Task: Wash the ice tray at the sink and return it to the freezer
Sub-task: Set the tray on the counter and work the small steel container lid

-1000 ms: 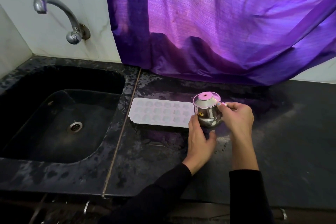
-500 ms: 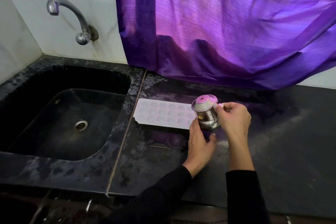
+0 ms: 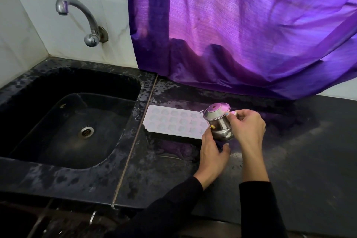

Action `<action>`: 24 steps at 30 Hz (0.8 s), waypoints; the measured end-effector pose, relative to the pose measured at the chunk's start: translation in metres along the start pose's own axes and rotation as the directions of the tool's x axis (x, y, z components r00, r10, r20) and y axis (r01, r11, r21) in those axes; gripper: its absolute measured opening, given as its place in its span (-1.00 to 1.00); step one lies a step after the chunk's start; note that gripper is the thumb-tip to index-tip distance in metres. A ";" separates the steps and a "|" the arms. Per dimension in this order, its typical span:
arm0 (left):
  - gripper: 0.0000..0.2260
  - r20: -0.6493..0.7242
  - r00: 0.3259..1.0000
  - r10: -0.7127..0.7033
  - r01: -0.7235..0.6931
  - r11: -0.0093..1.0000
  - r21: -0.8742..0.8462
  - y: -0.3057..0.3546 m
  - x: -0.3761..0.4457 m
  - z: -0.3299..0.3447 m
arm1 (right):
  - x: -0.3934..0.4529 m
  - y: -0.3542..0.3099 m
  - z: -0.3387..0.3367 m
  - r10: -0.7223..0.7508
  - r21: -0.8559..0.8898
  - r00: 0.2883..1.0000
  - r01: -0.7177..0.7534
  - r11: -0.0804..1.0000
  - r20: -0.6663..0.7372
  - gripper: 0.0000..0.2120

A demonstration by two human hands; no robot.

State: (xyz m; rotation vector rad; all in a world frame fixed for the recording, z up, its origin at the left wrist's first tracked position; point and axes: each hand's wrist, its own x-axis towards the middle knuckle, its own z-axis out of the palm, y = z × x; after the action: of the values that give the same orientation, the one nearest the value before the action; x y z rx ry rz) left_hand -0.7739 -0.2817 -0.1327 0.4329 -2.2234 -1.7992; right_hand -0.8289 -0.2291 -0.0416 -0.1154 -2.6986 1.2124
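Observation:
A white ice tray with small moulded cells lies flat on the black counter, just right of the sink. At the tray's right end I hold a small steel pot, tilted with its mouth leaning toward the tray. My left hand cups the pot's lower side from below. My right hand pinches the pot at its rim and handle on the right side. What the pot contains cannot be seen.
The black sink basin has a steel drain. A chrome tap juts from the white tiled wall above it. A purple curtain hangs behind the counter, its hem reaching the back edge. The counter looks wet around the tray.
The pot has tipped further toward the tray's right end while both hands kept hold of it. The tray has stayed in place.

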 end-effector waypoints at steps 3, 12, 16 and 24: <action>-0.42 -0.002 1.000 0.008 -0.008 1.000 -0.017 -0.001 0.000 0.001 | 0.000 -0.001 0.000 -0.006 -0.013 1.000 0.006 1.000 0.002 -0.83; -0.43 0.007 1.000 -0.007 0.007 0.999 -0.046 0.000 0.000 -0.001 | -0.002 -0.002 -0.001 -0.013 -0.012 1.000 0.013 1.000 0.005 -0.81; -0.44 0.005 1.000 0.004 -0.004 0.999 -0.047 0.000 -0.001 -0.001 | -0.003 -0.002 -0.001 -0.019 -0.011 1.000 0.019 1.000 -0.001 -0.82; -0.43 -0.003 0.999 0.032 -0.032 0.999 -0.020 0.001 -0.004 -0.004 | -0.005 0.001 -0.001 0.012 0.028 1.000 -0.012 1.000 -0.008 -0.83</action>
State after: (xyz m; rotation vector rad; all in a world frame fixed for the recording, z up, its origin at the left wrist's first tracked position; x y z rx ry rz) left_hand -0.7688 -0.2840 -0.1311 0.3933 -2.1958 -1.8029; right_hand -0.8239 -0.2283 -0.0421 -0.1323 -2.6771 1.2493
